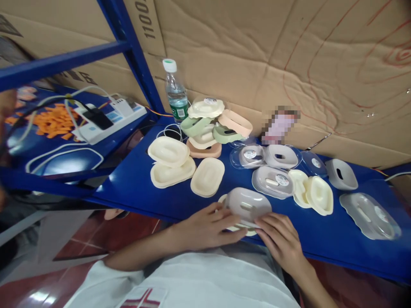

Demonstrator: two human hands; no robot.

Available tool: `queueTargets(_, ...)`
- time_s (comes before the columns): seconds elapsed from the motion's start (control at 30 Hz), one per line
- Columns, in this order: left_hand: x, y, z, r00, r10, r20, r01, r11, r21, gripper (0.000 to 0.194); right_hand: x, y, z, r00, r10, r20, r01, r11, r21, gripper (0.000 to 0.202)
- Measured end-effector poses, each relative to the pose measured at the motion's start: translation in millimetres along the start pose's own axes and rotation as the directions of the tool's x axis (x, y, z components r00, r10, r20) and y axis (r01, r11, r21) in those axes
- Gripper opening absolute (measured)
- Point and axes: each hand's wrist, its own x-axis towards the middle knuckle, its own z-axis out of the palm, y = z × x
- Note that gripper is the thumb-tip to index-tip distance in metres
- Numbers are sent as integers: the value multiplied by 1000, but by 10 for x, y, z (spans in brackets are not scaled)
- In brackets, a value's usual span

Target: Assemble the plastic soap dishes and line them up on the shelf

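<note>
Left hand (210,224): fingers apart, touching glossy grey oval plastic case (252,203)
Right hand (281,239): fingers clamped on case's near-right edge
Cream plastic piece (251,232): beneath case

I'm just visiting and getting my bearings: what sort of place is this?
Probably a small workshop or factory workstation: many similar plastic dishes crowd a narrow blue table, small orange pieces lie heaped nearby, and printed cardboard lines the back.

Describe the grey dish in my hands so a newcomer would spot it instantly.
Find the blue table, then the left hand and right hand at its near edge. Between them, the oval grey dish overlaps a cream piece; it's the only grey piece being touched.
</note>
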Motion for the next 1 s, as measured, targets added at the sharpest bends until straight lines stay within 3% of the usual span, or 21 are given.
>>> queueTargets(0.13, -137, -152, -127, 989, -150, 12, 151, 983, -107, 34, 106, -101, 37, 990, -77, 116, 81, 996, -31, 27)
queueTargets(0.27, -168, -230, -116, 982, -173, 70, 182, 971, -156, 24, 185, -104, 69, 976, -86, 200, 105, 991, -85, 29)
queueTargets(0.6, -188, -208, 12, 992, -106, 61, 116, 977, -180, 35, 49, -42, 64, 982, -48, 185, 70, 991, -116, 35)
queueTargets(0.87, -187, -223, -16, 996, -70, 59, 75, 993, -93, 30, 40, -42, 97, 967, -87, 238, 120, 985, -126, 41)
queueTargets(1.0, -155, -222, -8, 996, -78, 47, 83, 990, -112, 28, 55, -44, 126, 972, -64, 228, 88, 992, -95, 41)
